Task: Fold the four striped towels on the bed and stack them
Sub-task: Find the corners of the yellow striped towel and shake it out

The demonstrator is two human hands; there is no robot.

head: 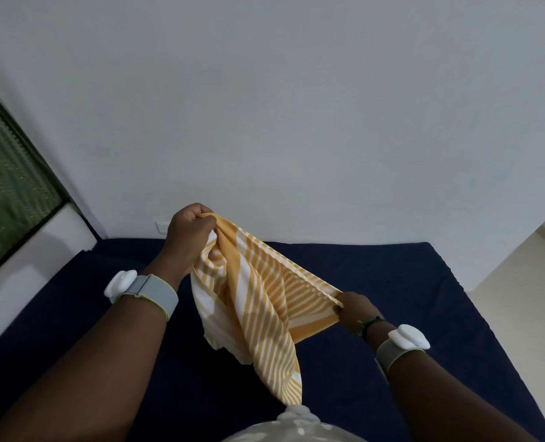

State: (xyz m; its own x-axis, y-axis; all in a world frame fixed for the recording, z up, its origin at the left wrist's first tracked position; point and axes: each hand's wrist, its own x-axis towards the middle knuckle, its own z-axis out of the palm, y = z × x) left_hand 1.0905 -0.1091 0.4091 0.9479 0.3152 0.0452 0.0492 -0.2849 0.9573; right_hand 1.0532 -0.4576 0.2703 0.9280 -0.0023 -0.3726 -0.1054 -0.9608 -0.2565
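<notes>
Towel: a yellow-and-white striped towel (258,301), thin soft cloth with narrow stripes and broader plain bands, held in the air above the bed; it sags in loose folds between the two hands and tapers to a hanging corner near the person's body.
Bed: a flat mattress under a dark navy cover (408,282), matte and slightly wrinkled, its far edge against the wall.
Left hand: the left hand (189,232), raised and fisted, fingers curled round a bunched upper corner of the towel, knuckles up.
Right hand: the right hand (355,309), lower and nearer, fingers and thumb pinching the towel's opposite edge and drawing it taut.
Wrists: each forearm carries a grey fabric band with a white rounded plastic unit, left (121,286) and right (408,336); a thin dark bracelet (368,323) sits beside the right one.
Surroundings: a plain pale wall (296,106); a green textured window pane (6,186) in a dark frame at left.
</notes>
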